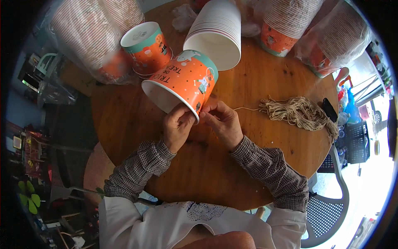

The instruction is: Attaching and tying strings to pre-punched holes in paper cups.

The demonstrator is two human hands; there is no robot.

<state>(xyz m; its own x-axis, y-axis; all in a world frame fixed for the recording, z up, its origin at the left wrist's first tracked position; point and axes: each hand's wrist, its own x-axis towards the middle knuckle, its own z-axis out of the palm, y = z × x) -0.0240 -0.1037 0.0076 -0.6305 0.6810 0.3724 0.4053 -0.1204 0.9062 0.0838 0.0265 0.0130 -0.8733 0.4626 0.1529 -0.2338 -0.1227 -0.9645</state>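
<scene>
A large orange paper bucket (187,85) with a teal band and cartoon figures is tilted on its side above the table, its open mouth toward the lower left. My left hand (178,128) grips its white rim at the lower edge, thumb and fingers closed on it. Against the bucket's side, my right hand (224,125) is pinched. From that hand a thin beige cord (248,108) runs right to a loose bundle of cord (294,113). The tips of the right fingers and the cord's end are partly hidden.
Behind the bucket lies a nested stack of white buckets (219,25). An orange bucket (151,52) stands upside down at the left. Plastic-wrapped bucket stacks (83,29) line the table's far edge on both sides. A dark object (329,109) lies beside the cord bundle.
</scene>
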